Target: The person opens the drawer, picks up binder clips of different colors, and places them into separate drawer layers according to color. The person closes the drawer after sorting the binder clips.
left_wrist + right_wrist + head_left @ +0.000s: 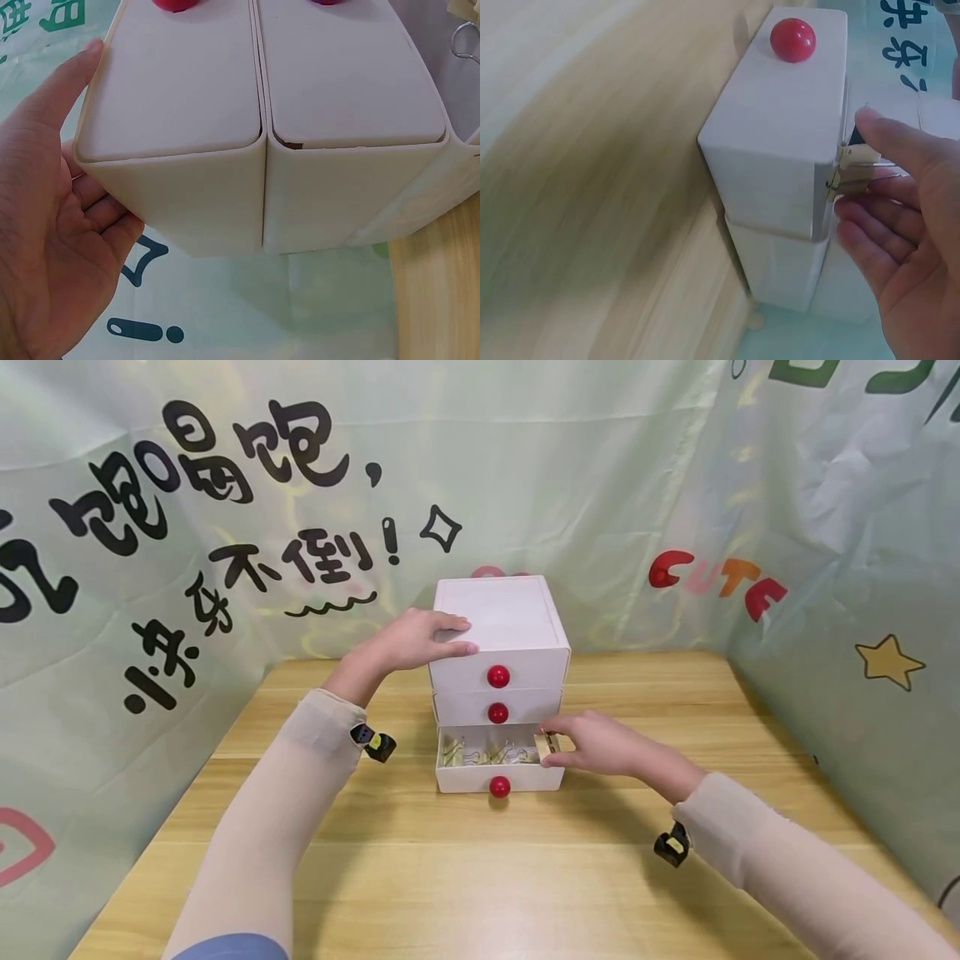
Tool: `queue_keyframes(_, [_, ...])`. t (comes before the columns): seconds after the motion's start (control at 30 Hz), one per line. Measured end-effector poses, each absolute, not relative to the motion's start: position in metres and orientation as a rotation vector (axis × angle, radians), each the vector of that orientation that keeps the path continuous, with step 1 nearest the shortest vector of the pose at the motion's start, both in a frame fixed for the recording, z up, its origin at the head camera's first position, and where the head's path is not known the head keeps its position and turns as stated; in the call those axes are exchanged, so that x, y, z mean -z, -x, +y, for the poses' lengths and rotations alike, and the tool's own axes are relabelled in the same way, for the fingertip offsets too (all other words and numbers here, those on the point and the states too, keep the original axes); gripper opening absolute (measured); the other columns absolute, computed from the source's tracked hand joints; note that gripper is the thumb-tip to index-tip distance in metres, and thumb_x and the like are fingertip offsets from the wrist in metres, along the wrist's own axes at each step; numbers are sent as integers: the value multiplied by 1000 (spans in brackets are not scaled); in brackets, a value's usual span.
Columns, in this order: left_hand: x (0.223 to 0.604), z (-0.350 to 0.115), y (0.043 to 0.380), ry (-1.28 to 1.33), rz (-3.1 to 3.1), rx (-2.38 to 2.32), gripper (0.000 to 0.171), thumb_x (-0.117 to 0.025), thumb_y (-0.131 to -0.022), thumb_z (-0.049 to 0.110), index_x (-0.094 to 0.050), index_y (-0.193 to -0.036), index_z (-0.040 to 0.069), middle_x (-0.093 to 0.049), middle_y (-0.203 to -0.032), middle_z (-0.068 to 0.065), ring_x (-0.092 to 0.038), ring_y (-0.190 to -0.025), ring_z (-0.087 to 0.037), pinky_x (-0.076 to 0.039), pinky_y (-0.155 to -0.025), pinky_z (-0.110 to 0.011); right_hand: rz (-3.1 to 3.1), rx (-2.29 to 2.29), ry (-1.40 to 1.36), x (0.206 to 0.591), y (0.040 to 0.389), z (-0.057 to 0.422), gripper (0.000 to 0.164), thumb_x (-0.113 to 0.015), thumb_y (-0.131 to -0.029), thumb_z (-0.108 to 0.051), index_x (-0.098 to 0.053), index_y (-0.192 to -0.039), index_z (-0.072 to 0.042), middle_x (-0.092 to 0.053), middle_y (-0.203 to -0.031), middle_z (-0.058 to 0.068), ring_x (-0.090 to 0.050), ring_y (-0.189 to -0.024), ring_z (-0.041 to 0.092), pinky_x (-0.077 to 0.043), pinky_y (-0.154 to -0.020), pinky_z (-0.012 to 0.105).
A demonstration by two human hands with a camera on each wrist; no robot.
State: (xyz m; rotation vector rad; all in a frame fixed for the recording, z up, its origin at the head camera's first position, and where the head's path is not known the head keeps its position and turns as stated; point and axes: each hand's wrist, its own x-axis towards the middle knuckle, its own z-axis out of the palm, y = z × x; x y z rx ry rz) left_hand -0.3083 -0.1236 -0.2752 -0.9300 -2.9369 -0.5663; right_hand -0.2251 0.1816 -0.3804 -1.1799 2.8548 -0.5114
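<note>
A small white chest of drawers point(498, 610) stands on the table, each drawer with a round red knob. My left hand point(420, 639) rests on its top at the left, thumb along the front edge; the left wrist view shows that hand point(60, 225) beside the top corner. The bottom drawer point(465, 779) is pulled out and holds several gold binder clips point(491, 753) with wire handles. Over the drawer's right end, my right hand point(600, 745) pinches a gold binder clip point(546, 745) between thumb and fingers. In the right wrist view this clip point(855, 171) is at the drawer's rim.
The upper drawers with their knobs point(498, 677) are closed. Wooden table point(465, 885) surrounds the chest. A printed cloth point(600, 485) hangs behind and at both sides. Small black cameras point(373, 743) are strapped to both wrists.
</note>
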Motion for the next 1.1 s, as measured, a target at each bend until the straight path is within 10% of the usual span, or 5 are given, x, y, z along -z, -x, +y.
queue_keyframes(0.53, [277,-125,311,940,-2929,581,69,-58,-89,64,-56,-139,17,-51,-144,0,-43,-135,-17,-34,-111,-37,3037,218,1170,392,231,158,32,-77,-84,-34,-55,-77,-13,-48,-62,-6,-47,-56,13,-44,-54,34])
queue_keyframes(1.1, [276,-125,309,935,-2932,588,69,-59,-88,63,-56,-140,17,-51,-144,-1,-43,-135,-18,-35,-111,-38,3217,263,1041,396,229,161,21,-74,-88,-25,-66,-94,-7,-67,-78,4,-62,-64,20,-52,-60,44])
